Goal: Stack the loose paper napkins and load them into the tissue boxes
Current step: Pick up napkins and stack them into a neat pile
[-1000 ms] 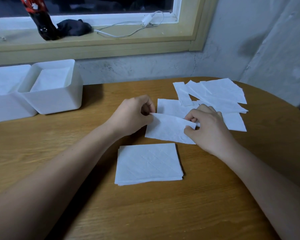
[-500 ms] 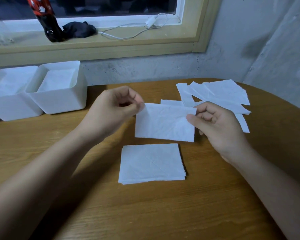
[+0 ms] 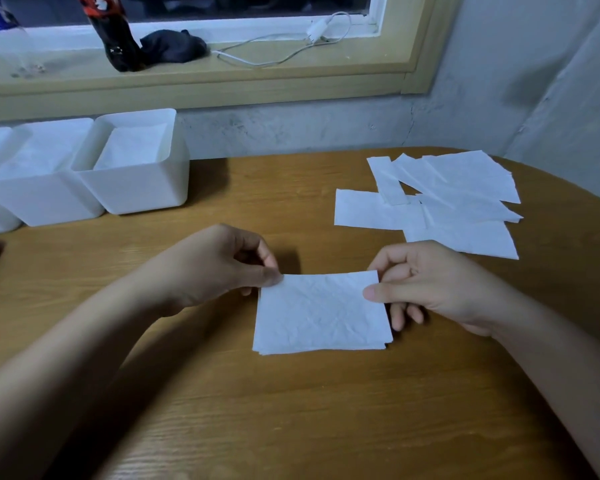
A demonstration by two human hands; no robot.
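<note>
Stack [image 3: 323,349] sits on the table [image 3: 291,427] right in front of you, with only its layered near edge showing. The top napkin [image 3: 319,310] covers the rest, roughly square to it, near-right corner slightly off.

Grip: your left hand [image 3: 222,271] pinches the napkin's far-left corner, thumb against forefinger. Your right hand [image 3: 433,289] pinches the far-right corner, thumb on top, fingers underneath. So the sheet runs toward you from both pinches. Its near edge looks down on the stack; can't tell whether the far edge is lifted clear.

Handling, my read: near weightless, limp, creased tissue. It will tear if you pull the corners apart. It has no stiffness, so a one-corner hold lets it fold. Two far corners is the right hold for laying it flat. For the whole stack, take opposite edges, fingers under, thumbs over, light squeeze. Otherwise the sheets will likely fan and slide.

Loose pile [image 3: 461,206] lies further out on the right, well apart from the stack, sheets overlapped at odd angles. Pick singles by a free corner.

Boxes [image 3: 136,192] are far left, open-topped. The two nearest show white sheets inside. Loading means carrying the stack across to the left.
</note>
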